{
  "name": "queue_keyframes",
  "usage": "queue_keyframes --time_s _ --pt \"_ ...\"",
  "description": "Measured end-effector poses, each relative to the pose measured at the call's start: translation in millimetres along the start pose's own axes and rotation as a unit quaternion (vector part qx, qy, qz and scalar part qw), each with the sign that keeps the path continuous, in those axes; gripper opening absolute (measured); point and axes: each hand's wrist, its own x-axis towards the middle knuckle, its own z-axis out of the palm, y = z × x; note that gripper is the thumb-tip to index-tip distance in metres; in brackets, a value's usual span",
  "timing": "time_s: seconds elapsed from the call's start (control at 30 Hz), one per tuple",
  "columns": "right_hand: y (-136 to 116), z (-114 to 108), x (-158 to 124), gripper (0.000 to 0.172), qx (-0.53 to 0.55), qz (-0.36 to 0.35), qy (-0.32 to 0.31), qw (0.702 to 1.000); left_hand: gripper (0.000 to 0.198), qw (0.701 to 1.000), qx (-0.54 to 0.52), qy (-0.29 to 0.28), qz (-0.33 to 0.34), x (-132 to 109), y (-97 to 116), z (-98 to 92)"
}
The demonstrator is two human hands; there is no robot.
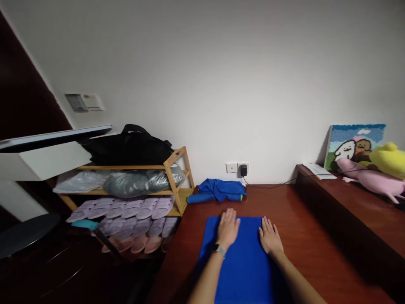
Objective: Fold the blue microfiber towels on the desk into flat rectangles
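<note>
A flat blue cloth (245, 261) lies on the reddish-brown wooden table (303, 236), its far edge straight across. My left hand (228, 229) rests on the far left part of the cloth, palm down, fingers stretched forward; a watch (219, 249) is on that wrist. At the cloth's far right corner lies my right hand (270, 237), flat with its fingers spread, partly over the cloth's edge. Neither hand holds anything. Beyond the cloth, a crumpled blue cloth (221, 188) lies over a blue roll (201, 198) near the wall.
Left of the table stands a wooden rack (175, 181) with a black bag (133, 147), plastic-wrapped items and several slippers (133, 207). A black plug (243, 169) with a cable is in the wall. On a raised surface at right are plush toys (373, 179) and a picture (357, 141).
</note>
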Motion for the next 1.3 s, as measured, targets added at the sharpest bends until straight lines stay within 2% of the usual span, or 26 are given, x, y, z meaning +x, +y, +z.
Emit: queue_keyframes --time_s 0.03,0.07,0.13,0.17,0.23,0.3,0.37,0.57,0.67,0.73,0.87,1.13,1.3 --pt "1 0 0 0.07 -0.005 -0.002 -0.002 1.0 0.069 0.998 -0.031 -0.019 0.054 3 24 9.4" --pt "2 1 -1 0.069 -0.013 -0.008 -0.005 1.0 0.069 0.996 -0.041 -0.032 0.078 5 46 19.5" --pt "5 2 -1 0.067 -0.031 -0.029 -0.012 0.999 0.072 0.994 -0.05 -0.048 0.088 8 79 38.4" --pt "6 3 -1 0.067 -0.038 -0.038 -0.015 0.998 0.072 0.994 -0.049 -0.052 0.083 8 88 46.2" --pt "7 5 -1 0.067 -0.038 -0.041 -0.013 0.998 0.072 0.994 -0.049 -0.056 0.074 6 92 56.0" --pt "6 5 0 0.068 -0.026 -0.024 -0.006 0.999 0.07 0.995 -0.048 -0.059 0.07 3 78 57.0" --pt "4 5 1 0.07 -0.014 -0.011 0.002 1.0 0.069 0.996 -0.034 -0.058 0.059 -1 51 49.2" --pt "2 6 0 0.071 -0.015 -0.002 0.003 1.0 0.075 0.993 0.06 -0.068 -0.073 -19 -55 -0.6" --pt "1 6 1 0.071 -0.02 0.003 0.005 1.0 0.078 0.989 0.078 -0.062 -0.105 -28 -87 -13.9" --pt "0 4 3 0.07 -0.016 0.006 0.0 1.0 0.078 0.989 0.086 -0.051 -0.11 -31 -95 -14.8" --pt "-2 -4 2 0.069 0.003 0.014 -0.024 1.0 0.075 0.989 0.093 -0.041 -0.105 -31 -94 -11.6" --pt "0 3 -41 0.07 0.009 -0.001 -0.003 1.0 0.075 0.991 0.094 -0.029 -0.095 -30 -96 -8.9" --pt "-2 -1 -51 0.069 0.011 0.002 -0.015 1.0 0.073 0.987 0.136 -0.03 -0.084 -27 -89 -19.8"
